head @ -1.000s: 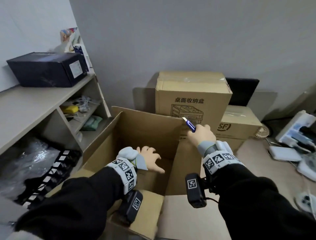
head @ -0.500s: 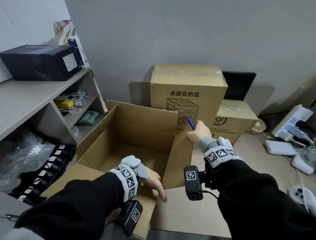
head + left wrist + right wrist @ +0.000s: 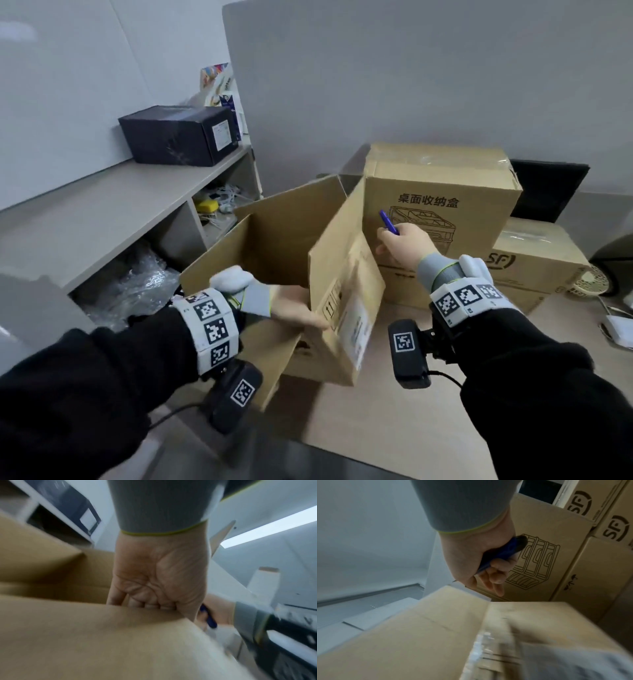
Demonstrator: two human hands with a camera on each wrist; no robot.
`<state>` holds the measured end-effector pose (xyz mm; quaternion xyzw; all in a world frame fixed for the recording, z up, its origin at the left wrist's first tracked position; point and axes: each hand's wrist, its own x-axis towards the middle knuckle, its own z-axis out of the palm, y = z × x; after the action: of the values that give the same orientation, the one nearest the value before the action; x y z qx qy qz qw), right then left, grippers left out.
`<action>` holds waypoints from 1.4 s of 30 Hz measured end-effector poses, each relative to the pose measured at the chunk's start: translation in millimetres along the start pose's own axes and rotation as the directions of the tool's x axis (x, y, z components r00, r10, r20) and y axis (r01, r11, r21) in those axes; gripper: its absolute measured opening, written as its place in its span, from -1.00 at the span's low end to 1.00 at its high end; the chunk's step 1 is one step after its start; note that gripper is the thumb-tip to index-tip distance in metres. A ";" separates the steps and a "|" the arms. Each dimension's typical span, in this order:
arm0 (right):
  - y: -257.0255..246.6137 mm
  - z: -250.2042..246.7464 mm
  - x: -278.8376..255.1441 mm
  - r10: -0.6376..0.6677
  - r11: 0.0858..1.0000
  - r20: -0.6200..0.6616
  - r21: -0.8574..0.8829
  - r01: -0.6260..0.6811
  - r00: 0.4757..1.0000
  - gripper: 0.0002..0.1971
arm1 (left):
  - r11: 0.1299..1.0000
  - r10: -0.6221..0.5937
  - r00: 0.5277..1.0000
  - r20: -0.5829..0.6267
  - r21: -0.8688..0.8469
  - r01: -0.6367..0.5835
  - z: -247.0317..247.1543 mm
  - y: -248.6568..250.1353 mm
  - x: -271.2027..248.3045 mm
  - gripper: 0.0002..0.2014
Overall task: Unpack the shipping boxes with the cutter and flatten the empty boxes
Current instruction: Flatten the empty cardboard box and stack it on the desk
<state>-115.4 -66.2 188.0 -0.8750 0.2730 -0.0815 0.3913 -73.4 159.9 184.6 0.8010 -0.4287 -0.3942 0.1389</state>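
- Both wrist views are blurred by motion, and cardboard fills their lower halves; the inside floor of the open box [image 3: 298,260] is hidden behind its own walls, so its contents cannot be told.
- The fingers of the left hand [image 3: 294,310] disappear over the box edge; in the left wrist view they curl over the cardboard rim, thumb on the outer side, gripping the wall.
- The open box stands tilted on the surface [image 3: 394,428], flaps up, its labelled side turned towards the person.
- Behind it stands a sealed box [image 3: 442,192] printed with a drawer drawing, and beside that 2 stacked boxes [image 3: 534,260] with a round logo, partly cut off by the right arm.
- On the shelf [image 3: 113,205] to the left sits a dark box [image 3: 178,135]; the compartments below hold clear plastic wrap [image 3: 137,284] and small blurred items.
- The right hand [image 3: 402,243] is closed around the blue cutter [image 3: 388,222], which points up and left from the fist, just beyond the open box's far right corner; the lower fingers hang loosely.
- Whether the blade is out cannot be told.
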 end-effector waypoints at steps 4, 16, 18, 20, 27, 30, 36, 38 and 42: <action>3.0 20.4 2.5 0.113 0.985 0.060 -0.137 -0.104 0.992 -0.67 | 0.984 -0.071 0.984 -0.162 -0.172 0.043 -50.8 2.2 -48.8 -0.65; -25.7 67.0 -5.7 0.056 0.970 0.197 0.221 -0.100 0.979 -0.49 | 0.837 -0.364 0.841 -0.400 -0.537 0.107 -24.3 -66.9 -67.2 -0.19; -29.2 70.7 -5.6 0.048 0.973 0.184 0.215 -0.088 0.982 -0.54 | 0.832 -0.403 0.854 -0.328 -0.519 0.193 -22.6 -74.5 -69.4 -0.11; -30.8 72.1 -4.7 0.041 0.977 0.172 0.200 -0.076 0.984 -0.53 | 0.815 -0.467 0.844 -0.263 -0.498 0.296 -28.3 -73.8 -74.6 -0.19; -40.0 75.1 -0.7 -0.018 0.999 0.110 0.043 0.013 0.994 -0.64 | 0.826 -0.542 0.824 -0.164 -0.283 0.487 -65.6 -65.0 -119.6 -0.12; -43.6 76.6 0.7 -0.015 1.000 0.100 0.018 0.013 0.995 -0.67 | 0.876 -0.472 0.785 -0.401 -0.311 0.368 -81.3 -52.2 -127.7 -0.46; -46.2 80.6 2.7 0.004 0.999 0.119 -0.044 0.001 0.993 -0.62 | 0.892 -0.435 0.517 -0.737 -0.277 0.356 -125.6 -58.8 -130.7 -0.20; -45.6 80.6 1.4 0.004 0.999 0.118 -0.047 0.001 0.993 -0.61 | 0.906 -0.357 0.495 -0.793 -0.165 0.389 -135.1 -49.4 -124.7 -0.22; -45.5 78.7 -1.8 -0.024 0.998 0.104 -0.056 0.030 0.994 -0.64 | 0.919 -0.282 0.721 -0.633 0.037 0.392 -135.1 -21.4 -89.4 -0.38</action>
<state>-70.0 10.0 167.7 -0.8925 0.2428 -0.0338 0.3786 11.6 228.2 306.3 0.9583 -0.2378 -0.0923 0.1285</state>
